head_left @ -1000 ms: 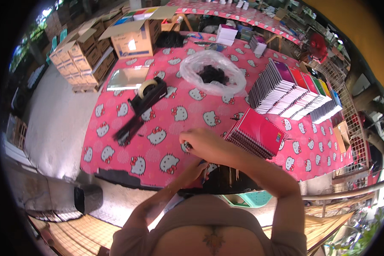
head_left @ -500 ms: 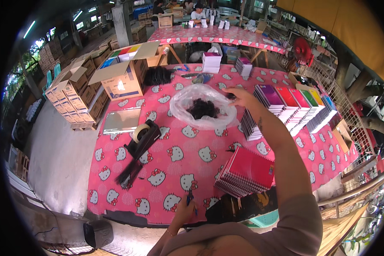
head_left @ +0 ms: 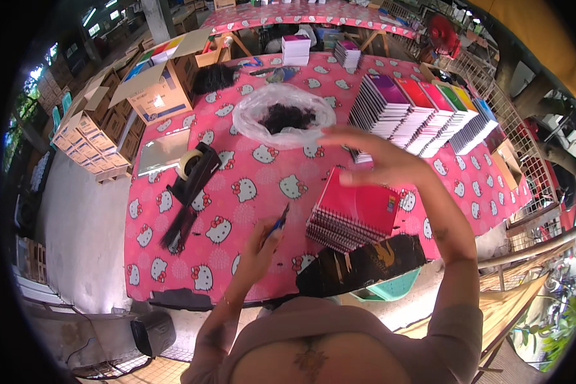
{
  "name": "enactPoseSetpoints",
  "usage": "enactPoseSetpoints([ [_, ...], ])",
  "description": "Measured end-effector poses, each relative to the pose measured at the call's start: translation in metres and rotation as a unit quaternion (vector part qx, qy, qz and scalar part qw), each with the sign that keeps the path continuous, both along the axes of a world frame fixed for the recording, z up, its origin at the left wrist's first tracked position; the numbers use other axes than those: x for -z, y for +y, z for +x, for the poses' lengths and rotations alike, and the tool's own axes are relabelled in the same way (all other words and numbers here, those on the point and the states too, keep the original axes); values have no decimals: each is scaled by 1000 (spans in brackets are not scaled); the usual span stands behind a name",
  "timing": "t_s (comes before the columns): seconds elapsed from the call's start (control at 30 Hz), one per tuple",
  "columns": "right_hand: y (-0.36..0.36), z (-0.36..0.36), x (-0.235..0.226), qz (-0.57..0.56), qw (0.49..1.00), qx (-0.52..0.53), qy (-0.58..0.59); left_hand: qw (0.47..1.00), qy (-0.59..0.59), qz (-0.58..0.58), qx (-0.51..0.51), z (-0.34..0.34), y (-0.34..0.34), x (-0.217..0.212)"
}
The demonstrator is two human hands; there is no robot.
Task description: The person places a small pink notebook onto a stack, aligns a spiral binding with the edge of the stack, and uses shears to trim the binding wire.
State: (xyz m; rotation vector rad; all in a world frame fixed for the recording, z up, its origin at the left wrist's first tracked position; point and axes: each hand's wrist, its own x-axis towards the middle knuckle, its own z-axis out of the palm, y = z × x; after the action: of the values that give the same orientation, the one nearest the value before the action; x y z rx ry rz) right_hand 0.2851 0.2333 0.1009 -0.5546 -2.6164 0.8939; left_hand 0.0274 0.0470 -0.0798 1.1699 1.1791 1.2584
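Note:
My left hand [head_left: 257,251] is closed around a small blue-handled tool [head_left: 277,225] with a dark pointed tip, held over the pink tablecloth [head_left: 243,214]. Over the far side of a stack of red spiral notebooks [head_left: 360,203], my right hand [head_left: 379,160] hangs with its fingers stretched out and nothing in them; it is slightly blurred. Their dark wire spirals face me. Beyond that hand, a clear plastic bag [head_left: 246,121] lies opened with a tangle of black curly scraps [head_left: 289,119] inside.
A black tape dispenser [head_left: 197,174] and a bundle of thin black strips [head_left: 180,230] lie left. Notebook stacks in several colours [head_left: 406,112] stand at the right. An open carton [head_left: 157,96] stands at the far left; a black scuffed sheet [head_left: 365,267] covers the near edge.
My right hand has left the plastic bag's edge and come nearer, over the red notebooks. My left hand has risen away from the table's near edge with the blue-handled tool. The view has tilted downward.

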Motion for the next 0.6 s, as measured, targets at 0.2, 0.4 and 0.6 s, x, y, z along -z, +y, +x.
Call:
enactPoseSetpoints([
  [0.2, -69, 0, 29, 195, 974, 49, -105, 990, -128, -22, 52, 30, -9, -57],
  [0.4, -71, 0, 44, 172, 980, 64, -73, 984, -171, -31, 50, 49, -15, -53],
  [0.6, -71, -1, 45, 180, 980, 65, -59, 980, -188, -53, 36, 54, -17, -45],
])
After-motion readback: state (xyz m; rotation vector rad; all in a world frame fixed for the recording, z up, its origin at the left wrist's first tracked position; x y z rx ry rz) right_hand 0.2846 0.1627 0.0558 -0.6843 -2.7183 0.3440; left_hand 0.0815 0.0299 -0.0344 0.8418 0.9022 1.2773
